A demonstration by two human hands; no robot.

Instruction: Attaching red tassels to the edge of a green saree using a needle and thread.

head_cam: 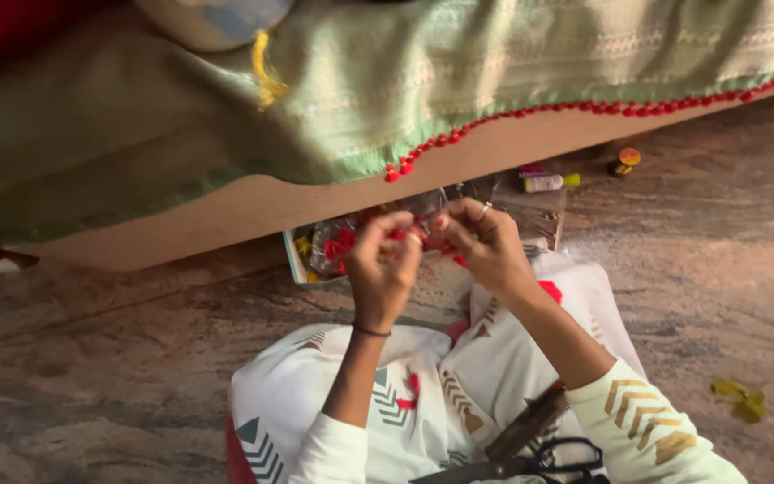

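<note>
A small red thread tassel piece is being pinched between the two hands, held up in front of the person just below the wooden edge of the bed. It is too small and too hidden by the fingers to tell its long axis for certain; what shows is lying roughly left to right, from one set of fingertips to the other. The left hand is curling its fingers closed on the red piece from the left side, a dark thin bangle sitting on its wrist. The right hand is closing thumb and forefinger on the same piece from the right, a ring showing on one finger.

Judging from the scene, the work seems well along: a pale green silky cloth is hanging over the bed edge with a row of red tassel beads already running along most of its visible hem, ending near the hands. How much hem is left I cannot tell.

Just behind the hands, a shallow open box of red and yellow bits is lying on the mottled stone floor. Black-handled scissors are resting on the person's white patterned lap, beside a dark comb.
</note>
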